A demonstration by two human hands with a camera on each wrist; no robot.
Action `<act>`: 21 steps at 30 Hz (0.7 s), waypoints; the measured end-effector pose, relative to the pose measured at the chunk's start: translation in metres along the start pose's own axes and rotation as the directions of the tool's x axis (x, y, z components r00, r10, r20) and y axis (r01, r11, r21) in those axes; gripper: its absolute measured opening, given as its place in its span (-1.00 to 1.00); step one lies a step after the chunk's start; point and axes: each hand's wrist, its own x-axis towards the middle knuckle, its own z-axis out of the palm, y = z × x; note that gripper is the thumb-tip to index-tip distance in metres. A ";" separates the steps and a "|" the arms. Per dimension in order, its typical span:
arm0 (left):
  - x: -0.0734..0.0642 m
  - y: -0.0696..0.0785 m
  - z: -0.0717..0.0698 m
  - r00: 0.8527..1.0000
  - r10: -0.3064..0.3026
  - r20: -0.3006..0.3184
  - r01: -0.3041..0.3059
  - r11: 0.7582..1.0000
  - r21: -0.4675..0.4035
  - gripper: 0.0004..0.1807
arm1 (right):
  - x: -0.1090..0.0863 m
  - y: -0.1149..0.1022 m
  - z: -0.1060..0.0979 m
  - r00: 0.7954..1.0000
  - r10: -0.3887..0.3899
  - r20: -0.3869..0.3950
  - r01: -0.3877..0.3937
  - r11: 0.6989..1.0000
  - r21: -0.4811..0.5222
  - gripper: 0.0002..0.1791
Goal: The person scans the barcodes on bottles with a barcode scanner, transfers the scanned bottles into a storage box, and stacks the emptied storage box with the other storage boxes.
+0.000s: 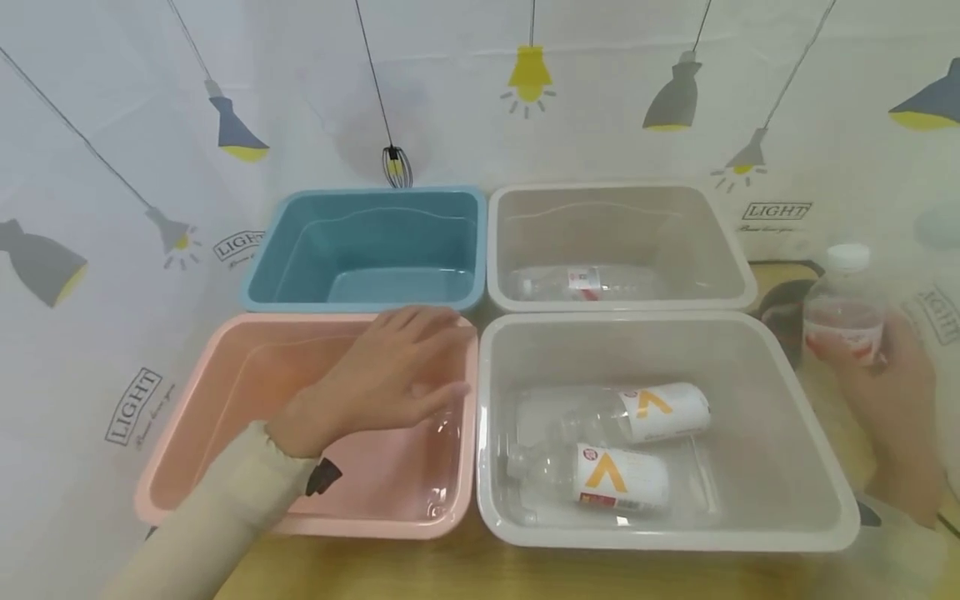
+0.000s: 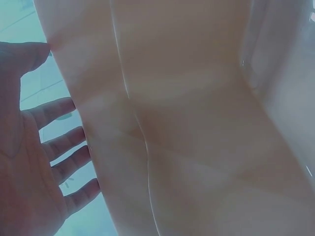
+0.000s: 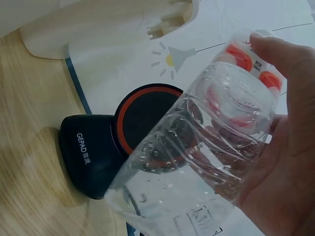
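My right hand (image 1: pixel 892 400) grips a clear plastic bottle (image 1: pixel 847 292) with a white cap and a red-and-white label, upright to the right of the bins. In the right wrist view the bottle (image 3: pixel 197 132) shows drops on its wall. My left hand (image 1: pixel 397 367) is held over the pink bin (image 1: pixel 352 527), its fairly straight fingers at the bin's right rim; it holds nothing. Two clear bottles with white labels, an upper bottle (image 1: pixel 667 412) and a lower bottle (image 1: pixel 622 477), lie in the light grey bin (image 1: pixel 667 537).
A blue bin (image 1: pixel 375 196) and a beige bin (image 1: pixel 600 188) stand behind the front two. One clear bottle (image 1: pixel 585 283) lies in the beige bin. Beyond the bins' right side stands a black device (image 3: pixel 93 157) marked GEPAD, with an orange-ringed disc. A lamp-print sheet (image 1: pixel 465 100) hangs behind.
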 end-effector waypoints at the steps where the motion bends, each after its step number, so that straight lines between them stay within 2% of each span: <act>1: 0.000 0.000 0.000 1.000 -0.001 0.003 0.001 1.000 -0.001 -0.32 | 0.000 0.002 0.000 1.000 -0.011 0.005 0.011 1.000 -0.010 -0.33; 5: -0.001 -0.001 0.002 1.000 0.003 0.007 -0.003 1.000 -0.003 -0.32 | -0.001 0.008 0.000 0.999 -0.035 0.030 0.036 0.998 -0.047 -0.35; 13: -0.001 0.000 0.001 1.000 0.021 -0.014 -0.021 1.000 0.022 -0.31 | -0.001 0.010 0.001 0.998 0.024 0.054 -0.021 0.998 -0.054 -0.15; 21: -0.001 -0.002 -0.001 1.000 0.013 -0.004 -0.013 1.000 0.018 -0.30 | 0.000 0.003 0.003 0.995 0.041 0.086 -0.036 0.998 -0.059 -0.13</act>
